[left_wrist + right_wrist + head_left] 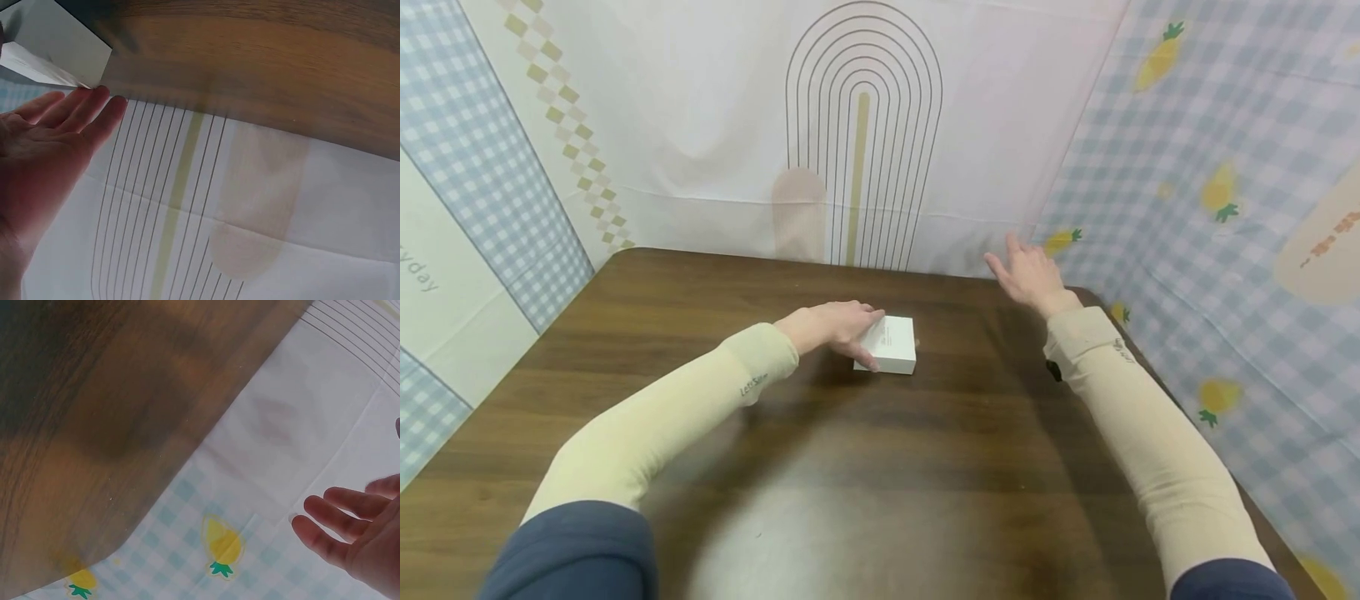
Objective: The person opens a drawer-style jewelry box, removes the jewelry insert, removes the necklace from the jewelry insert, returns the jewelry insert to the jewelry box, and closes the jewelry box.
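The box point(898, 342) is coloured white, marked with print point(887, 337), seemingly grey; the table point(925, 442) is grained brown; the sleeves point(685, 408) are tinted cream; the right-hand cloth point(1165, 225) is checked blue-white, printed with yellow fruits point(1219, 187).

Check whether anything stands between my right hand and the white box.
Nothing visible stands between your right hand and the white box. Your left hand is at the box's other side, not in the way.

Brown wooden table point(955, 450); behind, white cloth point(700, 100) with arch print point(862, 142); right, checked cloth point(1262, 108) bearing yellow pineapples point(1219, 187).
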